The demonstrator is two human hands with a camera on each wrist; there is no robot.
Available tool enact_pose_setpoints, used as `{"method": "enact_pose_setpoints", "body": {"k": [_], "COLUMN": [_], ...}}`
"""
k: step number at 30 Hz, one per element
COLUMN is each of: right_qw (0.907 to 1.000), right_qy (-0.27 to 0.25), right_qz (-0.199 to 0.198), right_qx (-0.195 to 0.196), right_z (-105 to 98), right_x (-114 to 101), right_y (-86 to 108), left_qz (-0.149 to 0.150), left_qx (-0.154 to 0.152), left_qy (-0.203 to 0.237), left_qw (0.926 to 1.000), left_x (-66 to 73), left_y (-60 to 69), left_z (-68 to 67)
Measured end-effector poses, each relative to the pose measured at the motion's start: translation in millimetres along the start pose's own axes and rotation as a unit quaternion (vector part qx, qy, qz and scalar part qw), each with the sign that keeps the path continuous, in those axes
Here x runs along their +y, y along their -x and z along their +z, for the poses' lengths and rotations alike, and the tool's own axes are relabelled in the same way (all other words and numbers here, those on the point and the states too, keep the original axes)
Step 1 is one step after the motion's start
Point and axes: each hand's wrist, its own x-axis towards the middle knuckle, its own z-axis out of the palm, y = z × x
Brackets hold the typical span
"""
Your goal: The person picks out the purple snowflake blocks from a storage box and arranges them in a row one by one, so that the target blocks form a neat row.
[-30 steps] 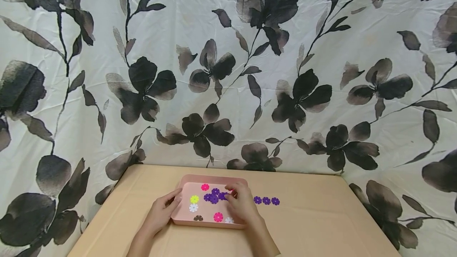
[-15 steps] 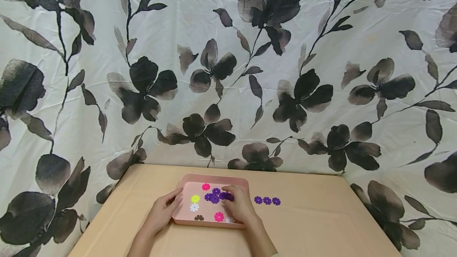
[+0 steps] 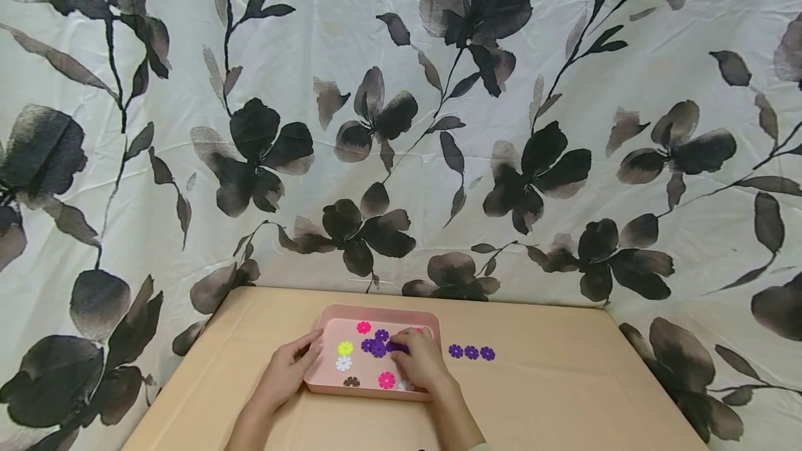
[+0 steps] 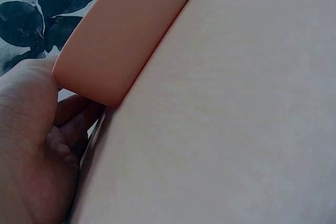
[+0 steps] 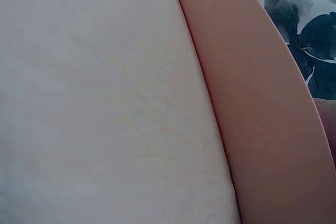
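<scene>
On the table stands a shallow pink tray (image 3: 374, 390) with small flower-shaped discs in it. My left hand (image 3: 285, 367) grips its left rim; in the left wrist view, the left hand (image 4: 31, 140) has its thumb at the rim and its fingers curled outside the wall. Inside the tray, my right hand (image 3: 421, 360) has thumb and fingertips closed on a purple flower-shaped disc (image 3: 396, 347), which they partly cover. Just left of it lies a cluster of purple discs (image 3: 378, 348). The right wrist view shows mainly the tray's outer wall (image 5: 262, 98); the fingertips are hidden there.
Three purple discs (image 3: 472, 352) lie in a row on the table (image 3: 551, 381), right of the tray. Also in the tray are pink discs (image 3: 386, 380), a yellow disc (image 3: 345, 349), white discs (image 3: 343, 364) and a brown disc (image 3: 351, 381). A floral cloth (image 3: 438, 179) hangs behind.
My right hand's fingers have shifted slightly left and down onto the purple discs, and thumb and fingertips have drawn together. The left hand stays on the tray rim.
</scene>
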Motion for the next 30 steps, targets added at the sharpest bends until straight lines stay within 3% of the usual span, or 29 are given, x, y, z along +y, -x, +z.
{"method": "enact_pose_setpoints", "body": {"k": [16,30], "right_qw": [0.9988,0.9968], "right_qy": [-0.044,-0.08], "right_qz": [0.018,0.007], "right_qx": [-0.006,-0.005], "right_z": [-1.3,-2.6], "right_x": [-1.3,-2.2], "right_y": [5.1,8.4], "left_qz": [0.007,0.002], "left_qx": [0.002,-0.009], "left_qy": [-0.005,0.001], "left_qw": [1.0,1.0], "left_x": [0.4,-1.0], "left_y": [1.1,2.4], "left_z": [-1.8,-4.7]}}
